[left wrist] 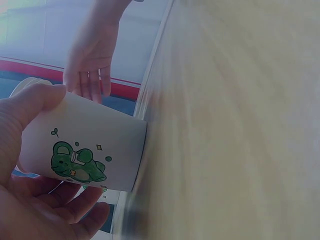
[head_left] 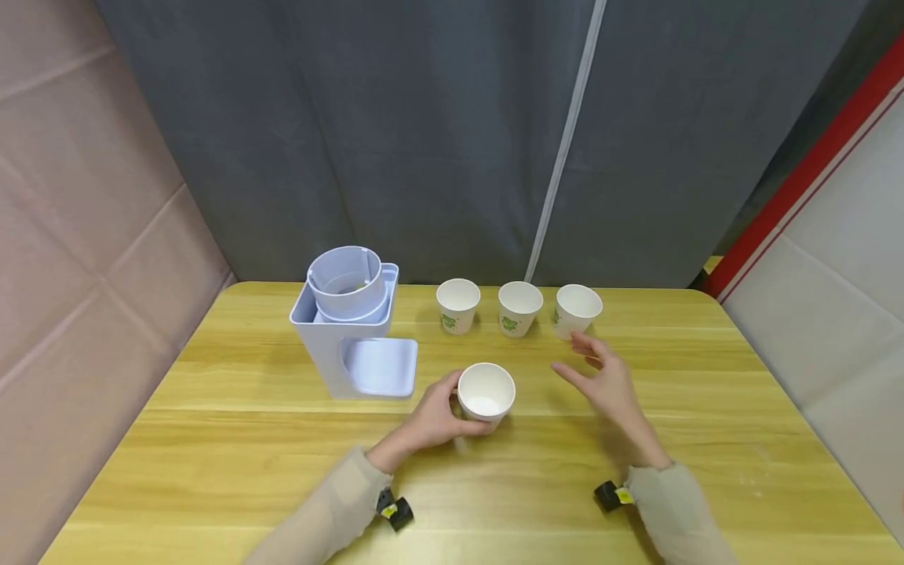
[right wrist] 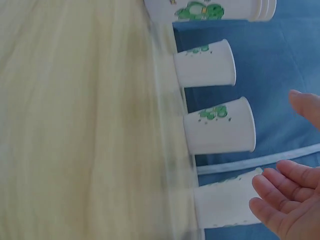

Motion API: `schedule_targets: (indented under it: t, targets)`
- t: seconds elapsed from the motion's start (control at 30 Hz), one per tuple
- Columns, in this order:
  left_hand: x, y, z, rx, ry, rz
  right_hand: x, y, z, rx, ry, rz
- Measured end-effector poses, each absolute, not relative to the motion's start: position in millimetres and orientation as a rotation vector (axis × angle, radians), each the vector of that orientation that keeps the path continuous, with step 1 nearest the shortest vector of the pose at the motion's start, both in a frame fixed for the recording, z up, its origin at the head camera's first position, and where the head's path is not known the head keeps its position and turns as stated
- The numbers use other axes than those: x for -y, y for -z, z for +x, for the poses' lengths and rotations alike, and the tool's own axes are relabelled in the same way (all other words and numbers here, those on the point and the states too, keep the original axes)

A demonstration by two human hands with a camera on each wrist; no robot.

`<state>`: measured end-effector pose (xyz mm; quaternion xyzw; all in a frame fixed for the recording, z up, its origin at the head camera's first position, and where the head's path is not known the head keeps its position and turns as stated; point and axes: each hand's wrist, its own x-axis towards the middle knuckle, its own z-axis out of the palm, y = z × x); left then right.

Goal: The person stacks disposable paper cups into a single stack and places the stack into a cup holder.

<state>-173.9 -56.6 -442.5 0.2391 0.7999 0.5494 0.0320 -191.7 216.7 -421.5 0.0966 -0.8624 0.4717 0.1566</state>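
A stack of white paper cups (head_left: pixel 486 390) stands upright on the table, several rims showing at its top and a green cartoon animal on its side (left wrist: pixel 80 162). My left hand (head_left: pixel 443 412) grips the stack, thumb on one side and fingers around the other. Behind it, three single paper cups stand mouth up in a row: the left cup (head_left: pixel 457 306), the middle cup (head_left: pixel 519 309) and the right cup (head_left: pixel 577 311). My right hand (head_left: pixel 606 382) is nearest the right cup, thumb and fingers spread with nothing between them; whether its fingertips touch that cup I cannot tell.
On the left of the wooden table (head_left: pixel 233 455) stands a pale lavender plastic holder (head_left: pixel 328 353) with a round container (head_left: pixel 344 286) on top and a small square tray (head_left: pixel 384 367) at its side. A dark curtain (head_left: pixel 424 157) hangs behind the table's far edge.
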Motion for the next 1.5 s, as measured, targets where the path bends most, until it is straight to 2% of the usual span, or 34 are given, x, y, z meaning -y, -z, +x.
schedule_targets:
  t: [0.77,1.5]
  targets:
    - [56.4,440.4,-174.4,-2.467,-1.679,0.738,-241.3,430.6,-221.2,2.325,-1.354,-0.153]
    - [56.7,442.7,-174.1,-2.468,-1.679,0.736,-241.8,413.3,-262.3,2.453,-1.313,-0.133]
